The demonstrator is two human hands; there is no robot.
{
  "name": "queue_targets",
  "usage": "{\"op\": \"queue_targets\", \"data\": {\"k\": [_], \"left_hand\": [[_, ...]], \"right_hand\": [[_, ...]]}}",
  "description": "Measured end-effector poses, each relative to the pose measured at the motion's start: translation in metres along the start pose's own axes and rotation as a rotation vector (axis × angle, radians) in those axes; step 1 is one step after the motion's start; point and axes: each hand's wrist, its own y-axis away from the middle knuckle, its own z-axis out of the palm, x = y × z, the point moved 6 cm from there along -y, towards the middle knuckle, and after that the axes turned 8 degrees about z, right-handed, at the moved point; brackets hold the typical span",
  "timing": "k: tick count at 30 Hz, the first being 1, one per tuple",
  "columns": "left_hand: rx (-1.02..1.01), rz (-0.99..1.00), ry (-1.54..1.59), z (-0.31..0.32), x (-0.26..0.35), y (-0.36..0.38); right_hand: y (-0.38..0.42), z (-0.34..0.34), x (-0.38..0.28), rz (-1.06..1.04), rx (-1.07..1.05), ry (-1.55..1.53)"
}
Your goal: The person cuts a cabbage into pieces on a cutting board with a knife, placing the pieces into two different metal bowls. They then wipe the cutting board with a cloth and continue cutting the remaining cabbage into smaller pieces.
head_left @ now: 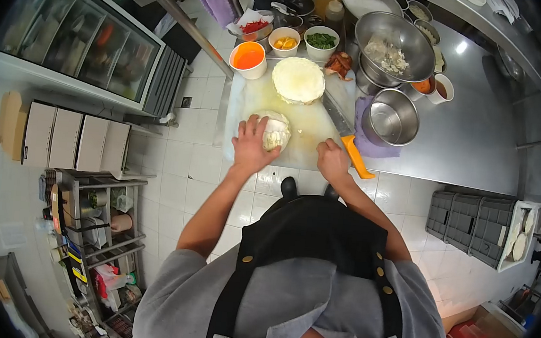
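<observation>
My left hand (253,145) rests on a pale, rounded, dough-like piece (278,130), its fingers bent over the top and side. This piece lies near the front of a white cutting board (306,124). My right hand (332,160) is at the board's front edge with the fingers curled in; I cannot tell what, if anything, is in them. Just right of it lies a knife (350,144) with an orange handle, its blade slanting away across the board. Farther back sits a larger cream-coloured round (298,80), with a reddish-brown chunk (339,65) beside it.
White tubs of orange liquid (248,57), yellow pieces (285,42) and chopped greens (321,43) line the back left. At right stand a steel pot (391,117) on a purple cloth (366,145) and a large metal bowl (396,45). Grey crates (471,225) stand below right.
</observation>
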Motion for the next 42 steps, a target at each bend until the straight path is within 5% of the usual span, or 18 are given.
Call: {"op": "queue_targets", "data": {"k": [4, 7, 8, 11, 15, 18, 20, 22, 25, 28, 29, 32, 34, 42], "left_hand": [[0.313, 0.160, 0.437, -0.024, -0.030, -0.002], [0.379, -0.131, 0.738, -0.035, -0.056, 0.030], [0.395, -0.199, 0.829, -0.032, -0.062, 0.040], [0.372, -0.084, 0.546, -0.013, -0.070, 0.060], [0.123, 0.076, 0.326, -0.020, -0.039, 0.045], [-0.057, -0.102, 0.320, -0.018, -0.024, 0.034], [0.049, -0.118, 0.331, -0.006, -0.025, 0.029], [0.109, -0.090, 0.361, -0.001, -0.028, 0.023], [-0.070, 0.187, 0.221, -0.018, -0.042, 0.007], [0.163, 0.158, 0.651, -0.048, -0.048, 0.023], [0.342, 0.108, 0.568, -0.055, -0.056, 0.036], [0.453, -0.383, 1.025, -0.008, -0.106, 0.076], [0.541, -0.397, 0.895, -0.011, -0.111, 0.088], [0.970, 0.071, 0.414, -0.123, -0.059, 0.014]], "right_hand": [[-0.027, -0.014, 0.004, -0.109, -0.022, 0.162], [-0.111, -0.168, -0.002, 0.020, 0.433, -0.123], [-0.142, -0.210, 0.002, 0.044, 0.437, -0.160], [-0.190, -0.253, 0.019, -0.093, 0.508, 0.120], [-0.061, -0.128, 0.041, 0.069, -0.198, 0.282], [-0.005, -0.094, 0.023, 0.129, -0.205, 0.148], [0.008, -0.089, 0.020, 0.210, -0.213, 0.130], [0.010, -0.075, 0.033, 0.251, -0.201, 0.080], [0.006, -0.059, 0.060, 0.320, -0.215, 0.014], [0.007, -0.083, 0.055, 0.455, -0.284, -0.008], [0.024, -0.097, 0.058, 0.451, -0.286, -0.036], [0.090, -0.134, 0.088, 0.530, -0.360, 0.063], [0.115, -0.154, 0.078, 0.408, -0.310, -0.013], [-0.015, -0.103, -0.080, -0.168, -0.497, 0.117]]}}
